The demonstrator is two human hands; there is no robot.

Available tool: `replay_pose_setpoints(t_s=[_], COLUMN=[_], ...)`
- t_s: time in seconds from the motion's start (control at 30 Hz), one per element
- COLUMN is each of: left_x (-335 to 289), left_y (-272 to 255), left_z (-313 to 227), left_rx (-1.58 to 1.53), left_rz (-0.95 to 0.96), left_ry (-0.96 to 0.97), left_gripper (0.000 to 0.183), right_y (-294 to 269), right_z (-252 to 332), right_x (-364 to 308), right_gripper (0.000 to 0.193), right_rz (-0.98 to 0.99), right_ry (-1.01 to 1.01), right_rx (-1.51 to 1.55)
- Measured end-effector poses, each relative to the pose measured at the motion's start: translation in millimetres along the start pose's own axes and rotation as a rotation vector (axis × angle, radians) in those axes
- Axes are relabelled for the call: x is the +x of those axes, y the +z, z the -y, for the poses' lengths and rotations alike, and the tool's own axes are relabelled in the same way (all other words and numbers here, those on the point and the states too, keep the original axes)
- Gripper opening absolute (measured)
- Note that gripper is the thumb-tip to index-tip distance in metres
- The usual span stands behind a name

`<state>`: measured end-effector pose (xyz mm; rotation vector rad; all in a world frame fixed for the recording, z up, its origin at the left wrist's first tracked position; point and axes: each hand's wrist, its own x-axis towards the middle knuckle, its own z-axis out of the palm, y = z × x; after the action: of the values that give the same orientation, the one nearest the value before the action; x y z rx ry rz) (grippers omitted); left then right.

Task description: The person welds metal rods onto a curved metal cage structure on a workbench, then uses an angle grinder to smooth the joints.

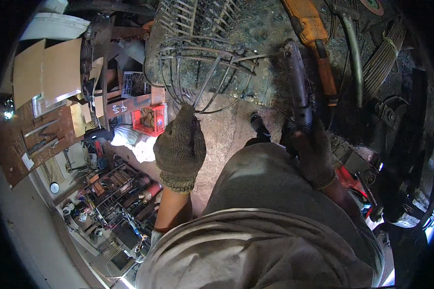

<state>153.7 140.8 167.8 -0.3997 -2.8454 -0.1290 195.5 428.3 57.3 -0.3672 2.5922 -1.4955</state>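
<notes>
The round cage of bent grey steel wire (205,79), a fan-guard shape with ribs running to a hub, lies on the dirty metal workbench (255,29) at about eleven o'clock from the picture's middle, its lower ribs hanging over the bench edge. The left hand (180,147), in a coarse brown knitted glove, is closed around the point where several ribs gather, at the cage's six o'clock. The right hand (316,156), gloved the same way, is clamped on the handle of a long dark metal tool (296,84) whose barrel points toward twelve o'clock, its tip just beside the cage's rim at three o'clock. The two hands are well apart.

As a judgement, the work on the cage is under way rather than finished: the ribs look bent and uneven, and the tool tip is at the rim without any visible spark or contact. Whether any joint is already done cannot be told.

Outward, an orange-handled tool (313,36) lies at one o'clock of the cage, a red plastic crate (152,119) at seven o'clock, and brown cardboard sheets (46,67) at nine o'clock.
</notes>
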Motion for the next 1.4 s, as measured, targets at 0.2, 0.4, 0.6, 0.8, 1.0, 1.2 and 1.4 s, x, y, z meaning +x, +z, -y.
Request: replay_pose_setpoints(t_s=[0.2,0.4,0.6,0.8,1.0,1.2,1.4], left_x=[1.1,-1.3,0.2,0.2,1.5,0.3,-0.6], left_y=[1.5,4.4,1.8,2.5,0.0,2.8,3.9], left_z=[1.1,4.0,2.1,2.2,0.5,2.2,4.2], left_rx=[-0.016,-0.036,0.000,0.034,0.014,0.007,-0.002], left_rz=[-0.030,-0.072,-0.053,-0.015,0.003,-0.074,-0.050], left_ry=[0.038,0.064,0.063,0.041,0.023,0.089,0.064], left_gripper=[0.037,0.037,0.038,0.038,0.039,0.043,0.041], right_y=[0.5,2.2,-2.1,3.0,2.7,0.4,-2.0], right_z=[7.4,15.6,24.6,18.8,20.6,18.1,26.3], right_x=[3.2,8.9,16.2,8.9,12.1,7.7,15.4], right_gripper=[0.065,0.036,0.035,0.038,0.046,0.048,0.046], right_rz=[-0.041,-0.011,0.006,-0.029,-0.037,-0.029,-0.048], right_ry=[0.465,0.531,0.529,0.529,0.462,0.453,0.470], right_rx=[0.434,0.595,0.657,0.570,0.576,0.507,0.478])
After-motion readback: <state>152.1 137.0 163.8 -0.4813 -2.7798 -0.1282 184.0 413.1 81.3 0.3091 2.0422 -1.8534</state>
